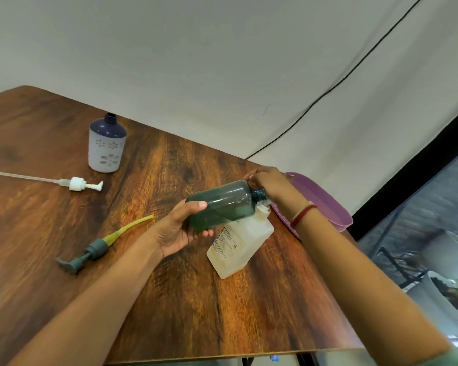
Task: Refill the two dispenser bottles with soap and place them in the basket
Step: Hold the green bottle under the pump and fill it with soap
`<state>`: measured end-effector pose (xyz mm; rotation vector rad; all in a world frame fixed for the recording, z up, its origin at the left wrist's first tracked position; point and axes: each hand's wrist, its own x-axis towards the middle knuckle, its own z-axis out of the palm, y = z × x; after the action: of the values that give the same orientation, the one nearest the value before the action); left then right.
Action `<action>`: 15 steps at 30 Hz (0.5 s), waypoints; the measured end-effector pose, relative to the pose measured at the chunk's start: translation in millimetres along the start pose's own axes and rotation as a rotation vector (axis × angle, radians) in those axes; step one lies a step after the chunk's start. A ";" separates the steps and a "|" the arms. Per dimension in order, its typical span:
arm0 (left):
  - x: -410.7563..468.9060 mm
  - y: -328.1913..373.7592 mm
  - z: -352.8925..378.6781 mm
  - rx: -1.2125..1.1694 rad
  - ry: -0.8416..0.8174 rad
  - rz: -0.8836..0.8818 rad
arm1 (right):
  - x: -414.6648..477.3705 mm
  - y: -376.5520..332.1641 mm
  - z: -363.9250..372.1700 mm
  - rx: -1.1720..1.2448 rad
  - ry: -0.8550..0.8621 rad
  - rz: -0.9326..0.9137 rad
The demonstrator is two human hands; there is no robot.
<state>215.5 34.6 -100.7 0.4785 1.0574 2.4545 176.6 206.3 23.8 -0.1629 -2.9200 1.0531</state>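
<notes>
**Green bottle held sideways over the soap jug**

The left hand grips the green bottle at its base end, thumb on top and fingers curled under it. The bottle is off the table, lying nearly level, with its open neck pointing away from those fingers toward the right hand. The right hand sits right at the neck with its fingers bent. Cannot tell whether they pinch the neck, the jug's cap or nothing. A red and white bracelet is on that wrist.

The soap jug, pale and see-through, stands tilted on the table just under the bottle. Its white cap is just below the bottle neck and beside the right wrist. The purple basket is just behind the right hand, at the table edge.

Well away from the left fingers, on the far side, the blue and white bottle stands upright with its neck open. The white pump lies flat near it. The grey pump, with a yellow tube, lies flat just outside the left forearm.
</notes>
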 end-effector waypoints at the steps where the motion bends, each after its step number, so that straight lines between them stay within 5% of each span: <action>1: 0.3 -0.2 0.1 -0.001 0.005 -0.001 | -1.8 -0.6 -0.3 -0.015 -0.016 0.006; 4: 1.3 -2.5 -1.4 -0.010 0.006 0.009 | -3.3 -5.0 -4.9 -0.203 -0.108 0.010; 12: 5.4 -4.5 -7.2 -0.017 -0.022 0.018 | -1.3 0.3 -1.7 -0.012 -0.094 0.037; 15: 7.0 -4.0 -7.1 -0.012 -0.029 0.025 | 0.3 -3.5 -7.5 -0.128 -0.174 0.033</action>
<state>207.2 36.4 -107.3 0.5250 1.0304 2.4669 176.5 208.4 31.8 -0.1303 -3.1527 0.9290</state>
